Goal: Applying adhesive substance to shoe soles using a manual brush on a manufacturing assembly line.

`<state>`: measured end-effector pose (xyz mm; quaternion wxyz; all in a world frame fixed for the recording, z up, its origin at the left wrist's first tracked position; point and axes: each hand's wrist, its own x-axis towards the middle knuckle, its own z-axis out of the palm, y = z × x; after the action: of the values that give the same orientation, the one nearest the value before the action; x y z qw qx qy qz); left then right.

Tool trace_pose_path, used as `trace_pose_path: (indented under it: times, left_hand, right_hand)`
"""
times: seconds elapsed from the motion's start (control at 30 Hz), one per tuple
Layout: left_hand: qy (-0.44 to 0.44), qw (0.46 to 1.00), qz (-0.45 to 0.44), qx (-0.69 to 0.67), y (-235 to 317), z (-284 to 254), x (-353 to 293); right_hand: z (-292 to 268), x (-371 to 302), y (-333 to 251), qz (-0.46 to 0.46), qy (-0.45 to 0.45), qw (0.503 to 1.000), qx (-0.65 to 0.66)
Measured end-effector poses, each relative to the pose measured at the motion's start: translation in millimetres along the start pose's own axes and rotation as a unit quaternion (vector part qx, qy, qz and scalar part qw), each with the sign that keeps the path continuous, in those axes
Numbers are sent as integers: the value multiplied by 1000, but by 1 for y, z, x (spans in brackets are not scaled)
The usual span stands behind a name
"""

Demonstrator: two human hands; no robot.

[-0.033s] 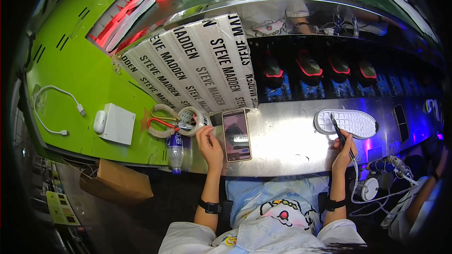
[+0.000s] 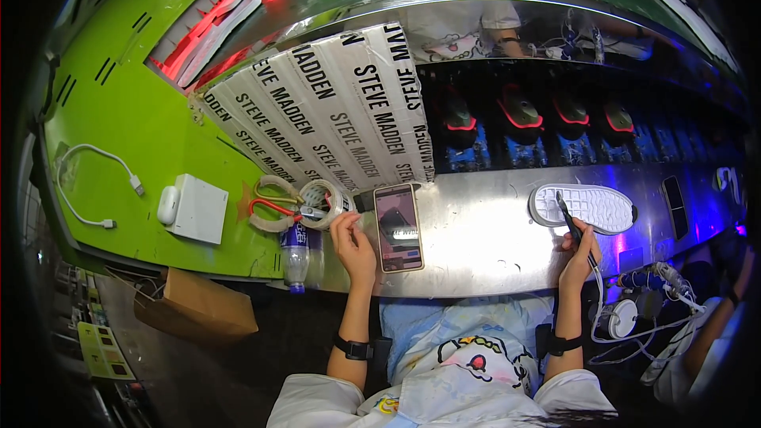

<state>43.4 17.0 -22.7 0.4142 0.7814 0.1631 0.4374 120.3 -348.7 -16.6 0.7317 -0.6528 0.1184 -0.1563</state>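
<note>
My right hand [image 2: 581,260] is closed around a black-handled brush [image 2: 569,218] with a pale tube trailing from its lower end. The brush tip meets the tread of a white shoe sole [image 2: 609,211], which lies on the metal bench. My left hand [image 2: 354,250] rests at the bench edge, fingers curled in loosely and nothing visible in them. It is between a phone [image 2: 399,228] with a lit screen and some rolls of tape [image 2: 273,224]. Red-and-orange-handled scissors [image 2: 265,204] lie across the rolls.
A printed white box [image 2: 333,107] stands behind the tape. Dark shoe parts with red edges [image 2: 521,111] line the recess behind the bench. A bottle [image 2: 296,261], a white charger box [image 2: 198,208] and a cable [image 2: 99,148] are at left; pots with tubes [image 2: 622,317] at right.
</note>
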Motion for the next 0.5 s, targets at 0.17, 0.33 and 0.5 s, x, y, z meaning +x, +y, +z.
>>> trace_pose_path:
  times: [0.17, 0.33, 0.5]
  left_hand:
    - [2, 1000, 8, 13, 0, -1, 0]
    - [-7, 999, 19, 32, 2, -2, 2]
    - [-16, 997, -62, -36, 5, -4, -1]
  right_hand:
    - [1, -1, -2, 0, -2, 1000, 1]
    - [0, 1, 2, -6, -5, 1000, 3]
    - [0, 1, 1, 1, -2, 1000, 7]
